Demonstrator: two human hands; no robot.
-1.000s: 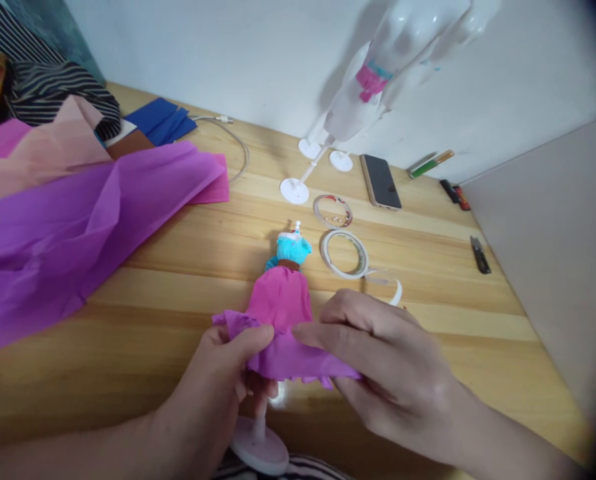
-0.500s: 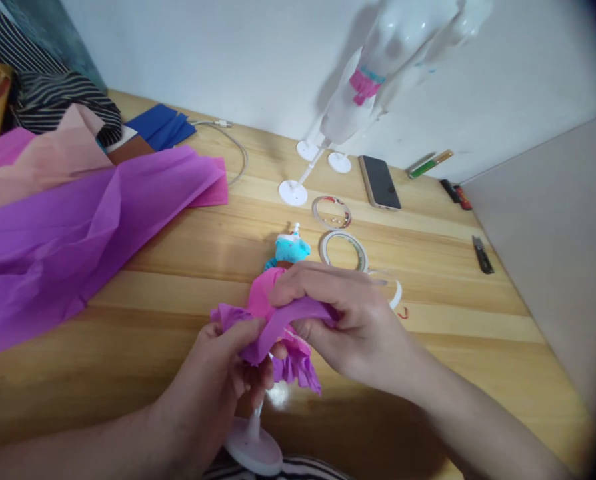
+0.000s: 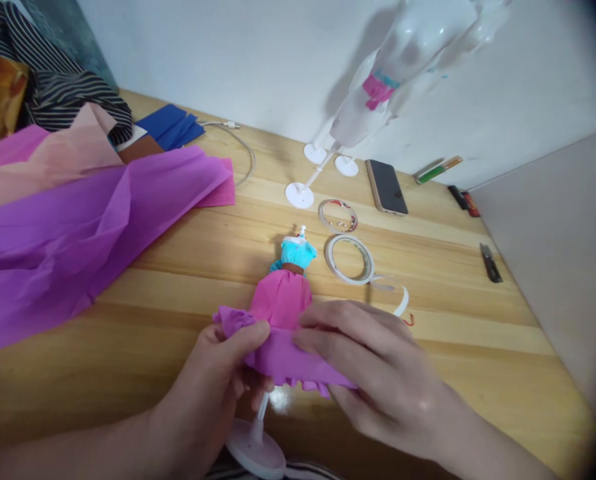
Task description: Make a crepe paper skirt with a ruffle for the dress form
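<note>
A small dress form on a white stand [image 3: 256, 445] leans away from me, wearing a blue top [image 3: 298, 253], a brown belt and a pink paper skirt [image 3: 282, 293]. Across the skirt's lower part lies a purple paper strip [image 3: 298, 360], with ruffled edges showing beneath it. My left hand [image 3: 223, 367] pinches the strip's left part and the skirt hem between thumb and fingers. My right hand [image 3: 378, 373] is closed over the strip's right part, fingers on top and thumb side underneath. Some of the right fingertips are hidden.
Purple crepe paper [image 3: 143, 227] and other sheets cover the left side. Beyond the skirt lie a tape roll [image 3: 349, 260], a clear ring [image 3: 338, 217], a phone [image 3: 387, 187] and a cutter [image 3: 491, 262]. Larger white mannequins [image 3: 363, 113] stand by the wall.
My right hand has moved down and right, laying the purple strip flatter across the skirt, so more pink shows. My left hand keeps its pinch in about the same place.
</note>
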